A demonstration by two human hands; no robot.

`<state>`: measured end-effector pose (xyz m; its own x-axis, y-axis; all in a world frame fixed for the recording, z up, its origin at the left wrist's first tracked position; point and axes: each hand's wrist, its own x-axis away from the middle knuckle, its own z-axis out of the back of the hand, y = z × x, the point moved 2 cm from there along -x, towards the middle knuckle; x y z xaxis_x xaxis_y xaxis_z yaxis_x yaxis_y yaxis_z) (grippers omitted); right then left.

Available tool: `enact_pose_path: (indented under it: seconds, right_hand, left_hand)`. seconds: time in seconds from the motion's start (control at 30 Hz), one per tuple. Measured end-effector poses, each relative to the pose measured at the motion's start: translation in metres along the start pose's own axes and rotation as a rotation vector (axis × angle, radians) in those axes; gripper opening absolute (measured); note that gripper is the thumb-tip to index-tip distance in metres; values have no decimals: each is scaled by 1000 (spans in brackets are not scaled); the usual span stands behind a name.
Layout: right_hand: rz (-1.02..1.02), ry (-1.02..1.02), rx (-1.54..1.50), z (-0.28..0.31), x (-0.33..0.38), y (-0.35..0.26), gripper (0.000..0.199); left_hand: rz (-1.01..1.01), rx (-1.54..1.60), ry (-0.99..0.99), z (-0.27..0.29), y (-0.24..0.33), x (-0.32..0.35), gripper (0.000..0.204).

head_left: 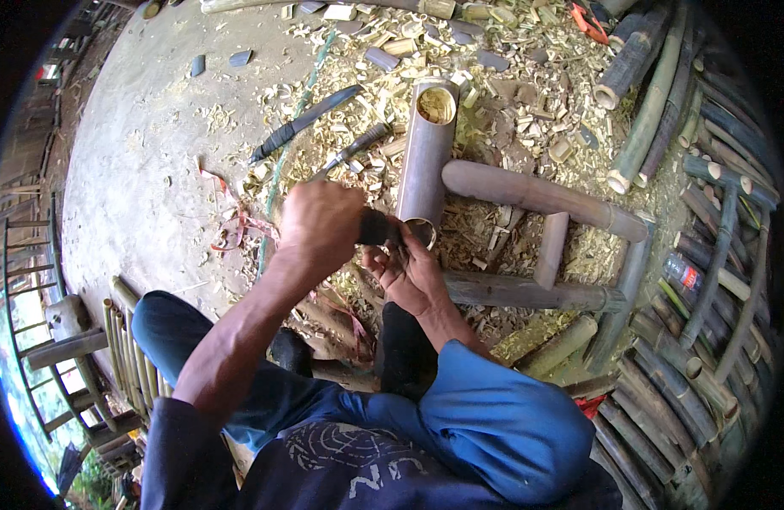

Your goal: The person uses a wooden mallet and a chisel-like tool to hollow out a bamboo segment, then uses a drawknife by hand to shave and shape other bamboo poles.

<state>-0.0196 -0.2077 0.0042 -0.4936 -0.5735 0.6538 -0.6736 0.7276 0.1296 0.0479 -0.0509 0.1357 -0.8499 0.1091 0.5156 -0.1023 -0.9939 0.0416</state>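
Note:
My left hand (322, 219) is closed in a fist around a black handle-like piece (375, 228), whose end sticks out to the right. What the fist hides of it cannot be seen. My right hand (417, 280) is close by, palm partly up and fingers curled in a pinch; its fingertips meet at the near end of a thick bamboo tube (424, 161), by the dark opening there. What lies between them is unclear. This tube belongs to a bamboo frame, joined to a crosswise bamboo pole (545, 194) running right.
A long knife (298, 126) and a smaller dark-handled blade (354, 151) lie among wood shavings (528, 119). Bamboo poles (656, 110) are stacked along the right, with a plastic bottle (683, 272) among them. A pink ribbon (239, 217) lies on the concrete floor (145, 144). A ladder-like frame (31, 297) stands left.

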Motion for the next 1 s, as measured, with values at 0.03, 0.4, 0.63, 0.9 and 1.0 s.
enact_pose_path:
  seconds: [0.03, 0.4, 0.63, 0.9, 1.0]
  right_hand:
    - [-4, -51, -47, -1, 3, -2, 28]
    - [-161, 241, 964, -2, 9, -1, 22]
    - [32, -96, 289, -13, 6, 5, 28]
    - [-20, 100, -39, 10, -3, -2, 25]
    - [-14, 200, 668, -2, 8, 4, 19]
  left_hand:
    - [-79, -86, 46, 10, 14, -4, 7]
    - [462, 1016, -147, -139, -3, 89, 48]
    - [176, 187, -35, -29, -22, 22, 10]
    - [-181, -24, 307, -19, 16, 19, 6]
    - [362, 616, 92, -108, -2, 70, 22]
